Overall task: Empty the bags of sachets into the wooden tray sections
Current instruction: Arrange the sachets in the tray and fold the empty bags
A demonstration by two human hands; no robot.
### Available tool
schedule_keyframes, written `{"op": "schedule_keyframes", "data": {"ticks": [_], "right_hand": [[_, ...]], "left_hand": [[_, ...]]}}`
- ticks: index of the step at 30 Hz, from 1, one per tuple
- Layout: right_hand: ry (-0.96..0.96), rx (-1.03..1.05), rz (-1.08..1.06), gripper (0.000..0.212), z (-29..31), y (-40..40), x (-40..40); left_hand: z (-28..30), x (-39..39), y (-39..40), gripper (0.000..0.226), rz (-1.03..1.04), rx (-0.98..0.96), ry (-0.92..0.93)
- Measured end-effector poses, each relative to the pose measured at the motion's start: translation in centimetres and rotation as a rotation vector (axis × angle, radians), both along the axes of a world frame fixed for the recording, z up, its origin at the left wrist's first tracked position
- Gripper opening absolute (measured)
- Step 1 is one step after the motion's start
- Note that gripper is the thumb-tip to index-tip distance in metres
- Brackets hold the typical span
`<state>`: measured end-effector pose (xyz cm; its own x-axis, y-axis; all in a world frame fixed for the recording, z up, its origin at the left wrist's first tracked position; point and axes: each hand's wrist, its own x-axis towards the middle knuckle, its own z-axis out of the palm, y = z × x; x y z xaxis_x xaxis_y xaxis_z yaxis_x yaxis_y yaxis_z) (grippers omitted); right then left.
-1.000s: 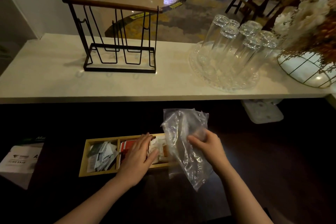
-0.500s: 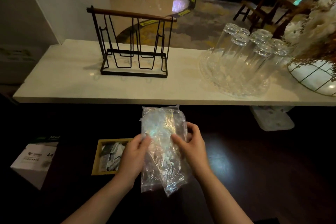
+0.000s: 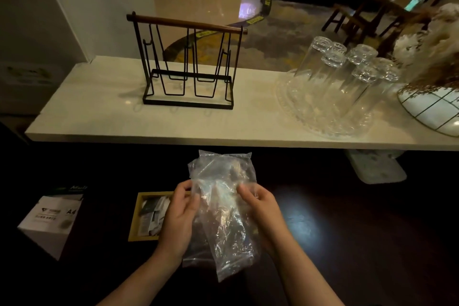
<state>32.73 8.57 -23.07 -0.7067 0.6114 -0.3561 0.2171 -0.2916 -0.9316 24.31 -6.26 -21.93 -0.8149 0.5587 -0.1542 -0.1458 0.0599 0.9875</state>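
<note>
Both hands hold a clear plastic bag [image 3: 223, 211] between them, a thin, crinkled film that catches the light in glossy creases. The left hand [image 3: 178, 218] has its fingers curled onto the bag's left edge and the right hand [image 3: 263, 213] pinches the right edge, thumb in front. The bag's long axis runs up and down, one end raised beyond the fingertips and the other hanging below the wrists (it looks empty, though the film hides little enough to be sure). Just behind and to the left of the left hand lies the wooden tray [image 3: 135, 221] on the dark counter [image 3: 347, 231], its one visible section holding a loose heap of flat paper sachets [image 3: 154, 213]; the rest of the tray is hidden by the hands and bag. Further left of that hand sits a white cardboard box [image 3: 49, 221] marked A4. Beyond the hands, on the pale stone ledge [image 3: 99, 117], stand a black wire rack [image 3: 188, 67] with a round wooden bar and a patterned glass platter of upturned tumblers [image 3: 342, 77]. Compared with half a second ago the grip is much the same, with the bag lifted slightly and its top more crumpled.
</note>
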Motion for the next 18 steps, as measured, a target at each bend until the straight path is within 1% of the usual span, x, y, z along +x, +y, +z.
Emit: {"op": "schedule_keyframes", "data": {"ticks": [2, 4, 7, 10, 12, 13, 15, 16, 17, 18], "right_hand": [[0.03, 0.071, -0.011, 0.015, 0.0, 0.0, 0.1], [0.047, 0.095, 0.031, 0.009, 0.1, 0.0, 0.3], [0.093, 0.015, 0.121, 0.026, 0.7, 0.5, 0.6], [0.155, -0.038, 0.048, 0.037, 1.9, 1.1, 0.1], [0.18, -0.002, -0.012, 0.036, 2.7, 1.4, -0.2], [0.197, -0.005, -0.024, 0.03, 2.9, 1.5, -0.3], [0.23, -0.077, -0.036, 0.02, 3.0, 1.6, -0.3], [0.244, -0.114, -0.043, 0.017, 2.9, 1.6, -0.3], [0.25, -0.122, -0.045, 0.016, 2.8, 1.7, -0.3], [0.242, -0.102, -0.04, 0.014, 2.8, 1.7, -0.2]], "left_hand": [[0.5, 0.3, 0.2, 0.027, -0.028, 0.02, -0.004], [0.7, 0.2, 0.3, 0.026, -0.031, 0.012, 0.043], [0.0, -0.8, 0.2, 0.02, -0.027, -0.022, 0.122], [-0.6, -1.3, -0.1, 0.017, -0.127, -0.066, 0.176], [-0.8, -1.4, -0.2, 0.017, -0.152, -0.061, 0.182], [-0.9, -1.5, -0.3, 0.027, -0.138, -0.055, 0.182], [-1.1, -1.8, -0.6, 0.056, -0.099, -0.04, 0.18], [-1.1, -1.8, -0.7, 0.063, -0.089, -0.021, 0.176], [-0.8, -1.7, -0.8, 0.064, -0.087, -0.009, 0.167], [-0.5, -1.7, -0.8, 0.058, -0.1, 0.007, 0.151]]}}
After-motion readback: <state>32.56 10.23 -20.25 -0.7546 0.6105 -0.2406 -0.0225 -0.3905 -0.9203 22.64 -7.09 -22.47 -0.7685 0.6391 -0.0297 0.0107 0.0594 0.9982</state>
